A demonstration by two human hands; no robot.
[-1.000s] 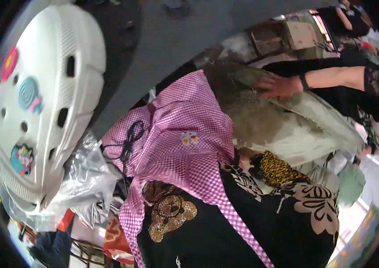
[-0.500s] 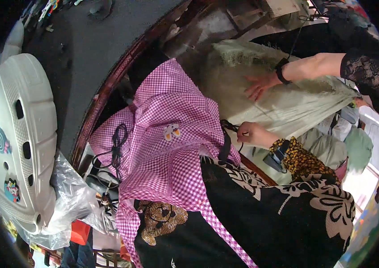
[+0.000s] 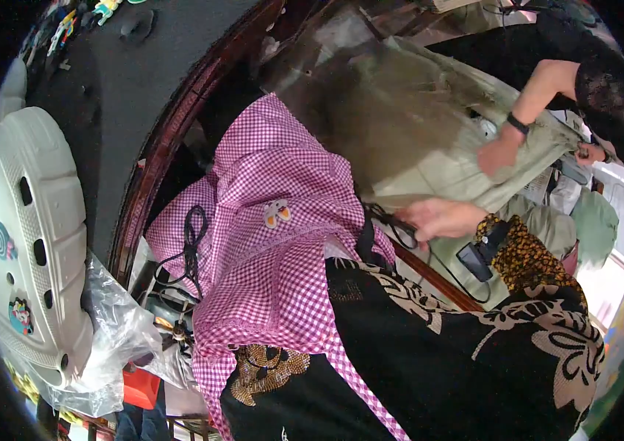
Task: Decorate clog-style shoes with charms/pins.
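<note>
The right hand [image 3: 440,218] sits right of the frame's centre, its fingers pointing left, at a thin black flexible cable [image 3: 384,214]. The fingers curl together there; blur hides whether they pinch the cable or only touch it. From the fingertips the cable runs left toward the pink-and-white gingham apron [image 3: 275,246], and a loose loop hangs toward the lower right, below the wrist. Its long direction thus slants from centre to lower right, passing the hand's underside. The right hand is the nearer of the wearer's hands in view; the left hand is out of sight, so its state cannot be told.

Above the right hand, toward the upper right, a large pale green, dusty woven sack [image 3: 429,180] spreads, its long axis slanting from upper centre down to the right edge. A co-worker's hand [image 3: 499,153] with a black wristband [image 3: 518,123] rests on or just over it, and another hand [image 3: 590,153] is at its right-hand end.

A dark rectangular device [image 3: 475,262] sits at the right wrist, against a yellow-and-black patterned sleeve [image 3: 529,257]. A white perforated foam clog [image 3: 58,184] fills the left of the frame, well apart from the right hand, with a crumpled clear plastic bag [image 3: 110,323] beside it
</note>
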